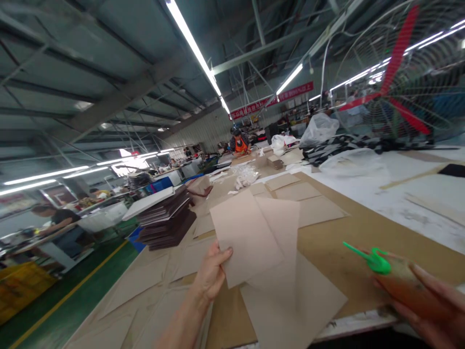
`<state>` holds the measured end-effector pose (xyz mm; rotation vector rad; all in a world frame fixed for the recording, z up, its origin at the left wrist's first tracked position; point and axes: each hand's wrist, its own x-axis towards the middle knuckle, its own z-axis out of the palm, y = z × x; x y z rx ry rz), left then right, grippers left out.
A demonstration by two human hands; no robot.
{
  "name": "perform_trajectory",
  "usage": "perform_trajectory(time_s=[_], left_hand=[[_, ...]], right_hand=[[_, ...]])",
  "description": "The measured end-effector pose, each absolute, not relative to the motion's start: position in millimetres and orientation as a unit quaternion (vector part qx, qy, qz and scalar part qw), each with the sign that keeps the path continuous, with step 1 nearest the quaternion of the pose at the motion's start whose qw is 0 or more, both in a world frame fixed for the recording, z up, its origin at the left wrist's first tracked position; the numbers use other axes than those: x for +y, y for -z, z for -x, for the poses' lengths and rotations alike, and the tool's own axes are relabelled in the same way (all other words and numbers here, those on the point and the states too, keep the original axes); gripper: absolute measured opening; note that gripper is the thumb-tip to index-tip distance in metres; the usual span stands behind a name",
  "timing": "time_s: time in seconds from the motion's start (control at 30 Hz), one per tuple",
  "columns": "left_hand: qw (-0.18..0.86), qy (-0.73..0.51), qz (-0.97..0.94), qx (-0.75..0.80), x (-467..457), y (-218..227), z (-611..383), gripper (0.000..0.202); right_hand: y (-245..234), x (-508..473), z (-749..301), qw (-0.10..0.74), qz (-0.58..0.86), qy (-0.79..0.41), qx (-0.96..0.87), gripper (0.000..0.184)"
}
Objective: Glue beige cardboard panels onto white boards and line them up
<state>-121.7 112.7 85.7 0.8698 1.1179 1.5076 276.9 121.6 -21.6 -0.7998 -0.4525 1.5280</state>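
My left hand [212, 271] is closed on the left edge of a beige card sheet [247, 237], thumb on top and fingers underneath. A second sheet [281, 218] fans out behind it to the right; whether my fingers grip that one too, I cannot tell. Below them another beige sheet [294, 310] lies at the table's near edge. At the lower right, my right hand [432, 303] is wrapped round a brownish bottle [403, 286] with a green nozzle [378, 261] that points left. This hand and the bottle are blurred.
More flat sheets [141, 281] cover the table's left side. A stack of dark brown panels [169, 218] stands at the left edge. Crumpled clear plastic [245, 175] lies farther back. A caged fan [385, 92] stands right; a person in orange [240, 144] works at the far end.
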Motion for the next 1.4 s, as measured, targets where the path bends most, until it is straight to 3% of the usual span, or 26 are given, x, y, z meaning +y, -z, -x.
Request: perform_trajectory(time_s=[0.17,0.37,0.47,0.6,0.8,1.1,1.23,1.4], left_hand=[[0.58,-0.53,-0.418,0.455,103.5,-81.6,93.9,0.053],[0.625,-0.488,-0.403,0.457,97.0,-76.9,82.3,0.053],[0.564,-0.548,-0.375,0.492,97.8,-89.2,97.5,0.049],[0.407,-0.669,-0.343,0.518,94.9,-124.4,132.8,0.044],[0.267,-0.752,-0.352,0.489,77.9,-159.6,164.1,0.024],[0.257,-0.761,-0.32,0.502,61.0,-150.5,173.5,0.03],[0.23,-0.784,-0.318,0.481,64.0,-152.3,173.3,0.026],[0.22,-0.795,-0.325,0.463,65.4,-154.7,171.3,0.019]], right_hand=[[-39.6,108.3,-257.4,0.596,0.274,-0.716,-0.239,0.038],[-37.6,97.7,-247.0,0.535,0.263,-0.725,-0.344,0.044],[-28.9,89.9,-239.4,0.529,0.28,-0.751,-0.28,0.049],[-17.2,76.9,-232.1,0.525,0.293,-0.779,-0.177,0.054],[-6.4,65.3,-230.0,0.543,0.336,-0.763,-0.099,0.046],[-28.3,73.8,-225.7,0.598,0.375,-0.702,-0.097,0.029],[-55.0,86.9,-238.9,0.649,0.344,-0.659,-0.16,0.036],[-66.8,95.0,-251.6,0.647,0.344,-0.654,-0.186,0.044]])
